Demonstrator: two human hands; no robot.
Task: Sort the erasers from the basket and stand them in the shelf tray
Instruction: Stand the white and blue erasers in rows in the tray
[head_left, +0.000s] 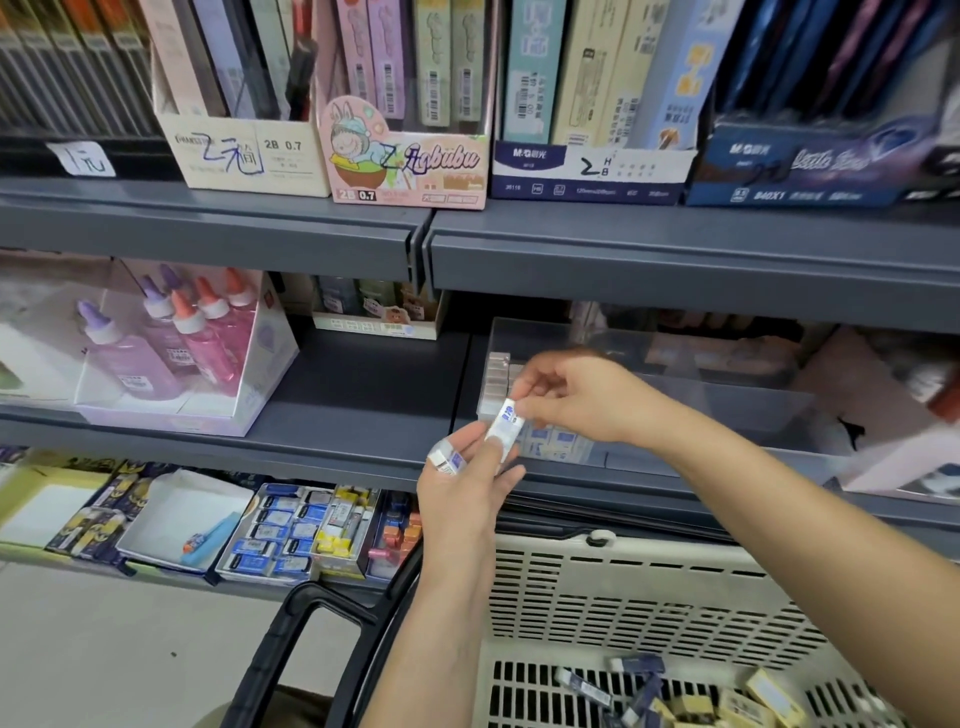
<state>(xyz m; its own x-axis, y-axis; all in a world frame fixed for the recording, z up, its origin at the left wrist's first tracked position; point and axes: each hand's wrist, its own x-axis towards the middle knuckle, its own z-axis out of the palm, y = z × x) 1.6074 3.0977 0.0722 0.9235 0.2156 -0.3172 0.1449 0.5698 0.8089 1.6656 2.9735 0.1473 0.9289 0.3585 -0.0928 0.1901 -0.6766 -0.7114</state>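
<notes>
Bright even overhead light; soft shadows under shelves; edges bowed, slightly blurred.

stationery shop | priced pencil boxes (249, 150) on grey shelves (208, 218)

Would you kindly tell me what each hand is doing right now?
Left hand: holds the lower eraser and also touches the upper eraser.
Right hand: pinches the upper eraser's top end.

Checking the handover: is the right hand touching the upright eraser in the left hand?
Touching. The head view shows the right hand pinching the top of the upright eraser, whose lower end the left hand holds.
</notes>
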